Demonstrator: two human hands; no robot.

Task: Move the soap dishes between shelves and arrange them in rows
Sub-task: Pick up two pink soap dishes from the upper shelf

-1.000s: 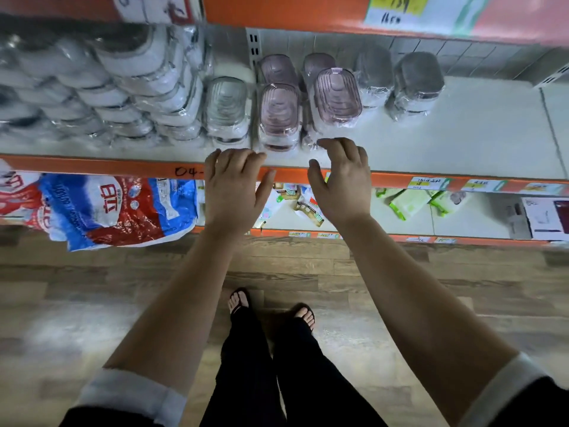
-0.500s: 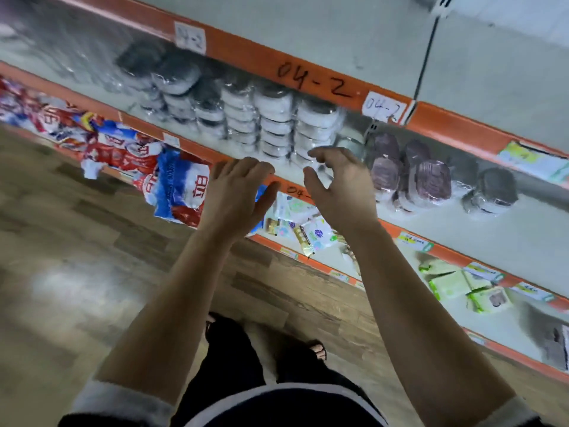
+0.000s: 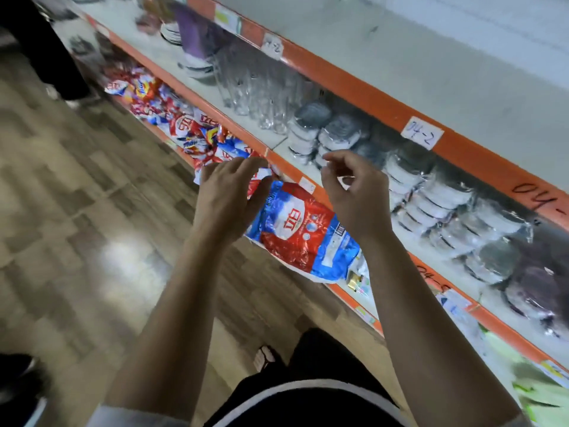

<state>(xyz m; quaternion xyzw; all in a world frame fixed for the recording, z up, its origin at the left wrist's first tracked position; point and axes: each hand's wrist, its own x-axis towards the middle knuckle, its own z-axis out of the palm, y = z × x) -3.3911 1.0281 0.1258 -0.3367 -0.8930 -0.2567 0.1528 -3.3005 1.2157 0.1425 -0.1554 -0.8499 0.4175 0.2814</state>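
Stacks of plastic-wrapped grey and white soap dishes (image 3: 431,198) fill the middle shelf (image 3: 295,172), running from the centre to the right. Purple-tinted soap dishes (image 3: 538,288) sit at the far right of that shelf. My left hand (image 3: 228,192) hovers in front of the shelf's orange edge with fingers relaxed, holding nothing. My right hand (image 3: 354,186) is raised just before the leftmost grey stack, fingers loosely curled, also holding nothing. Neither hand touches a dish.
Clear drinking glasses (image 3: 261,94) stand left of the dishes, with plates (image 3: 197,67) further left. Red and blue detergent bags (image 3: 295,235) hang out of the lower shelf under my hands. Another person's dark legs (image 3: 46,47) stand at the top left on the wooden floor.
The view has swung left along the shelving. Both hands have come off the shelf edge near the pink dishes and now hover by the leftmost grey stacks; the right fingers have curled.
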